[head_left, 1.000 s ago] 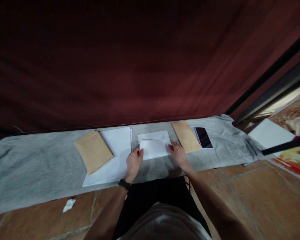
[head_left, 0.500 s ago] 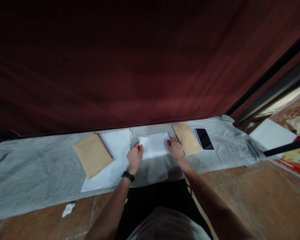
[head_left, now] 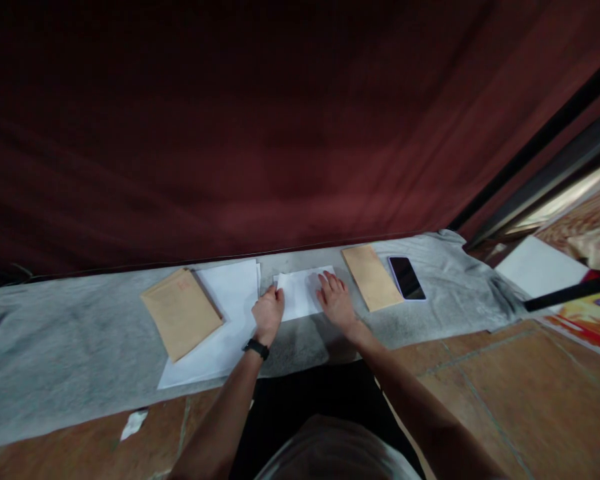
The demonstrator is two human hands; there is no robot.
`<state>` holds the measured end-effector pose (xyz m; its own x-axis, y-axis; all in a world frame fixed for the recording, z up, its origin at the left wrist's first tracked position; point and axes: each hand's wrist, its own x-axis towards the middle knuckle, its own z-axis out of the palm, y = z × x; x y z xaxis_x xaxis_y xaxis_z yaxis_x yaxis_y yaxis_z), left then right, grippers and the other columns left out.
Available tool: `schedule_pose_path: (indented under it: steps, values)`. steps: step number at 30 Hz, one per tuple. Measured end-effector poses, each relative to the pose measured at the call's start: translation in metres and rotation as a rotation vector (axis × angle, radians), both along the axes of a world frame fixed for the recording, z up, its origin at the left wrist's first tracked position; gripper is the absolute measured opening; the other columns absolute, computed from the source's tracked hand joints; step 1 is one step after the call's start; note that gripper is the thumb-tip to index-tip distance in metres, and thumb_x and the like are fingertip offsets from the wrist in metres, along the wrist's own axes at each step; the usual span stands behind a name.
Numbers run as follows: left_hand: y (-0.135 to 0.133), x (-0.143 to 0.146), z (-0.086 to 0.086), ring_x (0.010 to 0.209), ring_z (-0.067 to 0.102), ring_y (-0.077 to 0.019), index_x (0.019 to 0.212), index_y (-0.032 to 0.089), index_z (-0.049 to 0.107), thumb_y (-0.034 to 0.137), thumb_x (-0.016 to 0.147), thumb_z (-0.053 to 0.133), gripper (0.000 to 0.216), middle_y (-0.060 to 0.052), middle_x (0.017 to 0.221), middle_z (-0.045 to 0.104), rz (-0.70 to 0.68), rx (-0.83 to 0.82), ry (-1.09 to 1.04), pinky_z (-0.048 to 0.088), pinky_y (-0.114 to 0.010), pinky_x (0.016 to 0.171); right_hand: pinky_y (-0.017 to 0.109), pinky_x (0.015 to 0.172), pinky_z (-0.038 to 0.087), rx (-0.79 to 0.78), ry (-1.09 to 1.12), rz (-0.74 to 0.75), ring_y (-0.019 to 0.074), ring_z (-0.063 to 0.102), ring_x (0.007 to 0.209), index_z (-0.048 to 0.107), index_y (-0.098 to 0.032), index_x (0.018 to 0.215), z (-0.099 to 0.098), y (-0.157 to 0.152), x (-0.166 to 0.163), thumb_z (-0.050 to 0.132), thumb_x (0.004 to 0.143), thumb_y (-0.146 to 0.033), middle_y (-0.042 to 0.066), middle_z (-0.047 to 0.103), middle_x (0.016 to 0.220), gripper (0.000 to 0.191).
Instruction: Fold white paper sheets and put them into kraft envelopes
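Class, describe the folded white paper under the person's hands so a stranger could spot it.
On the grey cloth, look between the two brown envelopes. The folded white paper lies there, pressed by both hands; unlike the larger white sheets beside it, it is small and folded.

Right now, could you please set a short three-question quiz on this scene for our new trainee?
1. True or false: the right hand lies flat on the folded white paper sheet.
2. Which thing lies nearest the black smartphone? A) the small tan paper envelope B) the large tan paper envelope C) the crumpled white paper scrap
3. Fill in: the left hand wears a black ____ on its wrist.

Key: 1 true; 2 A; 3 band. The band sits on the wrist while that hand pinches the folded sheet's left edge, all on the grey felt cloth.
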<state>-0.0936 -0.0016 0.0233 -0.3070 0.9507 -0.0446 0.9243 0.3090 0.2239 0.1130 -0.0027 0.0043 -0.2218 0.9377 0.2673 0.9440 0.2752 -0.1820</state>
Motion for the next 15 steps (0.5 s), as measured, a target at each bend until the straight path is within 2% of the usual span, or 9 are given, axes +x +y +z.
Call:
schedule_pose_path:
  steps: [2,4,8,12,15]
  values:
    - [0.001,0.0,0.001,0.095,0.075,-0.0268,0.121,0.019,0.069,0.039,0.103,0.039,0.04,-0.014,0.101,0.078,-0.002,-0.001,-0.003,0.052,-0.034,0.082,0.047,0.119,0.029,-0.006,0.007,0.086,0.0296,0.038,0.147,0.044,-0.019,0.153,-0.008,-0.007,-0.006,0.041,0.106,-0.037,0.012,0.039,0.162,0.051]
    - [0.001,0.001,0.002,0.096,0.075,-0.0268,0.121,0.02,0.069,0.039,0.103,0.039,0.039,-0.014,0.102,0.078,0.003,-0.015,-0.011,0.052,-0.034,0.082,0.049,0.121,0.025,-0.029,0.001,0.111,0.0294,0.034,0.15,0.044,-0.023,0.154,-0.015,-0.013,-0.009,0.041,0.106,-0.04,0.009,0.036,0.165,0.052]
    - [0.003,0.002,0.008,0.096,0.074,-0.026,0.119,0.02,0.069,0.041,0.103,0.04,0.039,-0.013,0.101,0.078,0.012,-0.042,-0.027,0.052,-0.033,0.082,0.05,0.122,0.023,-0.064,-0.011,0.097,0.0298,0.035,0.15,0.043,-0.023,0.155,-0.024,-0.017,-0.01,0.04,0.106,-0.043,0.01,0.036,0.164,0.053]
    - [0.002,0.003,0.012,0.093,0.074,-0.0267,0.116,0.02,0.067,0.041,0.103,0.039,0.037,-0.013,0.098,0.078,0.039,-0.055,-0.041,0.052,-0.034,0.079,0.051,0.123,0.023,-0.07,-0.014,0.092,0.0307,0.035,0.15,0.043,-0.023,0.155,-0.024,-0.017,-0.01,0.04,0.106,-0.043,0.01,0.036,0.163,0.053]
    - [-0.004,0.005,0.014,0.091,0.073,-0.0268,0.122,0.017,0.062,0.036,0.102,0.043,0.034,-0.012,0.097,0.076,0.053,-0.019,-0.022,0.052,-0.035,0.08,0.052,0.123,0.023,-0.075,-0.018,0.089,0.0307,0.036,0.15,0.042,-0.023,0.156,-0.023,-0.017,-0.011,0.041,0.106,-0.043,0.01,0.036,0.164,0.054]
